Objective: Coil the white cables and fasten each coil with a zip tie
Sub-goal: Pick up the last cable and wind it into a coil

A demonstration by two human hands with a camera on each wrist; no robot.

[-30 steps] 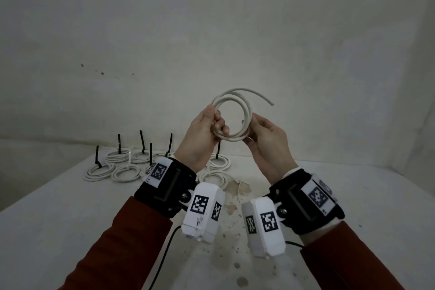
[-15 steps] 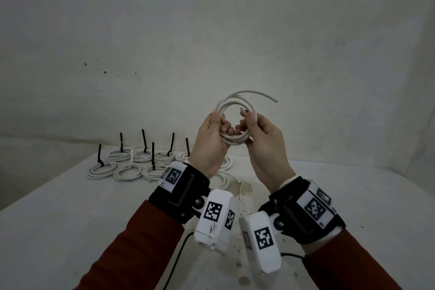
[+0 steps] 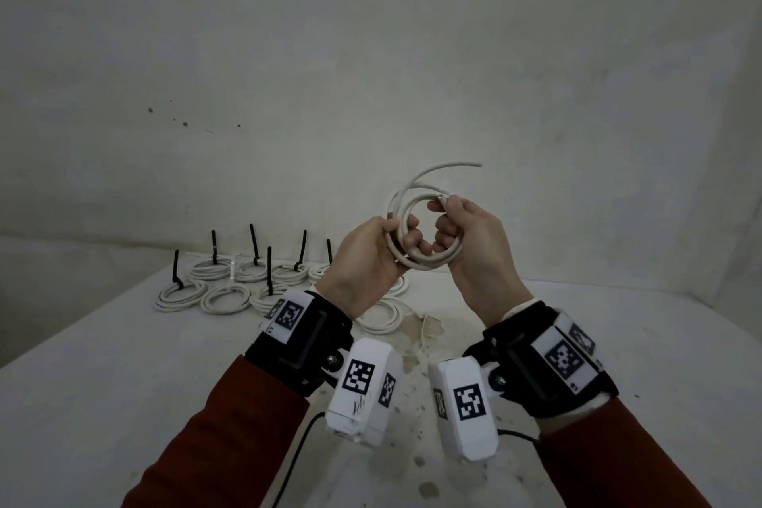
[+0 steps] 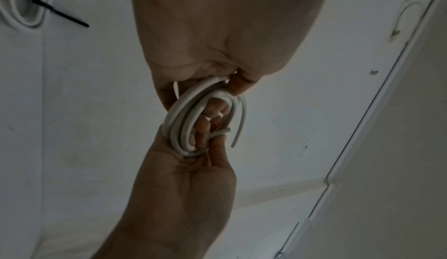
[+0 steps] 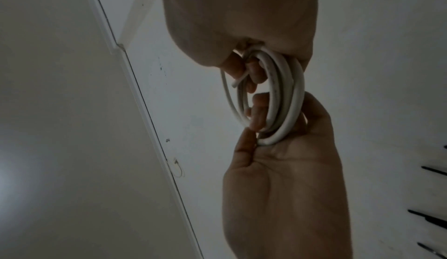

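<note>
Both hands, left hand [image 3: 363,260] and right hand [image 3: 474,247], are curled round the white cable coil [image 3: 416,227], held above the table [image 3: 103,363]. Loops should be kept aligned, and the loose end [image 3: 453,166] tucked in before a zip tie is fetched.

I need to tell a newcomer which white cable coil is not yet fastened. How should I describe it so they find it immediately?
Start from the grey table, where finished coils lie near the back wall, each with a black zip tie sticking up. Look above them: the left hand and right hand hold one coil in the air. Only it has no tie, and a loose end sticks out.
</note>
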